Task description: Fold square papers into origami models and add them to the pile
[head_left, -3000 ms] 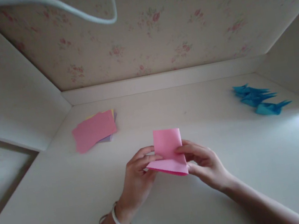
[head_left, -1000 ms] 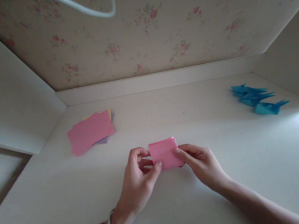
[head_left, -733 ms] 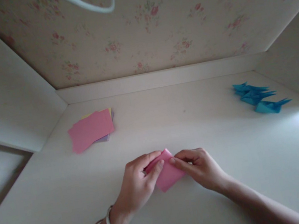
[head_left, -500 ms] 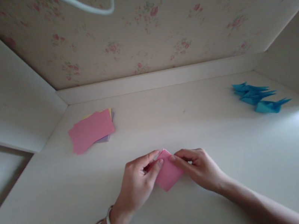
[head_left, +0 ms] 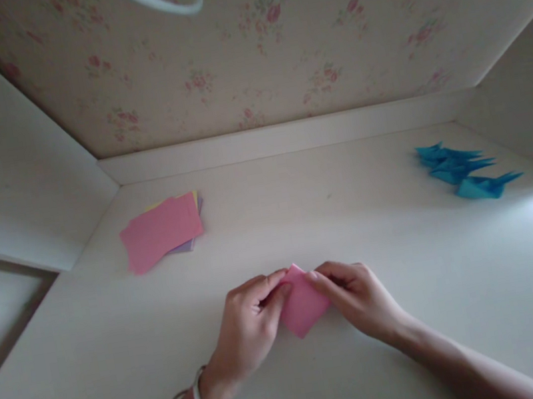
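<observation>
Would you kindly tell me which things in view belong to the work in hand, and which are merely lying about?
Seemingly belonging:
pink folded paper, held by left hand and right hand
perhaps the paper stack

Apparently incidental:
blue folded shapes, untouched
white cord, hanging

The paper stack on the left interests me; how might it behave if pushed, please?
The paper stack would probably slide apart, since its pink, yellow and purple edges don't line up. It looks thin, so likely light. It might bend easily, as the pink paper between the left hand and right hand appears folded.
</observation>
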### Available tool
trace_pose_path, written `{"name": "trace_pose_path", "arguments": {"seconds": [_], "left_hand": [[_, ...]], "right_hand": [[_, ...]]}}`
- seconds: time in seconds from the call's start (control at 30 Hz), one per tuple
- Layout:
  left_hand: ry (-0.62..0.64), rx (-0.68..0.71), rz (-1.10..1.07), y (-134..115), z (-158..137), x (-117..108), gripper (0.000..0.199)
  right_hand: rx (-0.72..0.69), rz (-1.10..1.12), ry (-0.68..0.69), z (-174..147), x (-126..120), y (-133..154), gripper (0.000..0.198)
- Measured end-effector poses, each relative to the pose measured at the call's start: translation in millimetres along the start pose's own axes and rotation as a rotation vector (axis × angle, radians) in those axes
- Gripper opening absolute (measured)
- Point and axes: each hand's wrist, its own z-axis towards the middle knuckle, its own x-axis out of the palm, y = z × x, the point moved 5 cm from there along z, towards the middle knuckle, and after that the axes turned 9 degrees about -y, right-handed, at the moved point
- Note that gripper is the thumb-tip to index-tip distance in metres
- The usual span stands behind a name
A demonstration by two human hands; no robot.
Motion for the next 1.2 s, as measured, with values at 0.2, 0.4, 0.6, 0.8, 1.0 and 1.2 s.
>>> {"name": "trace_pose_path", "arguments": {"seconds": [0.2, 0.4, 0.6, 0.8, 1.0, 1.2], "left_hand": [[-0.148, -0.147, -0.063, 10.2, -0.1, -9.7, 0.027], [-0.143, -0.166, -0.115, 10.1, 0.0, -6.8, 0.030], [-0.170, -0.082, 0.017, 6.1, -0.6, -8.7, 0.029], [-0.186, -0.016, 0.090, 2.7, -1.0, -9.6, 0.029], [-0.202, 0.046, 0.135, 1.5, 0.3, -9.3, 0.028], [-0.201, 0.012, 0.086, 2.1, 0.1, -9.4, 0.027]], "right_hand": [[0.134, 0.271, 0.186, 1.4, 7.9, 0.6, 0.042], [0.116, 0.191, 0.074, 1.4, 3.5, 1.2, 0.043], [0.142, 0.194, 0.053, 1.5, 1.9, 1.8, 0.042], [0.147, 0.211, 0.063, 1.3, 0.9, 2.8, 0.045], [0.130, 0.296, 0.178, -1.0, 4.8, 5.6, 0.043], [0.077, 0.202, 0.134, -1.5, 3.3, 5.0, 0.044]]}}
